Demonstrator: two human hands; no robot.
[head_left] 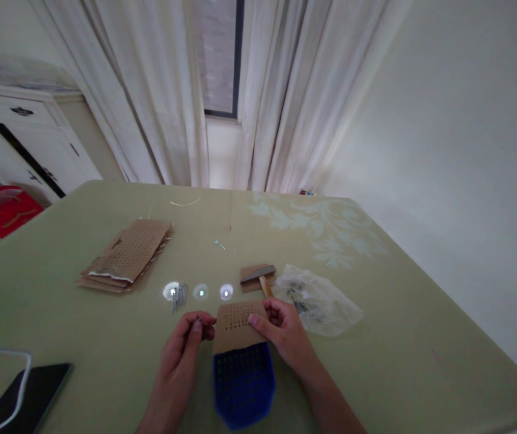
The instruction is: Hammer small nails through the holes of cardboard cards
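Note:
A brown cardboard piece with rows of small holes (239, 326) lies over the far end of a blue perforated plastic tray (244, 383). My right hand (285, 331) grips the cardboard's right edge, thumb on top. At its left edge is my left hand (186, 340), thumb and fingertips pinched together on something small and dark that I cannot make out. Beyond my right hand, a hammer (258, 275) rests its head on a small cardboard piece (250, 286). Several nails (179, 296) lie in a small bunch beyond my left hand.
A clear plastic bag (319, 301) with dark metal pieces inside lies right of the hammer. Perforated cardboard sheets (127, 253) are stacked at the back left. At the front left are a black phone-like device (37, 395) and a white cable (26, 380).

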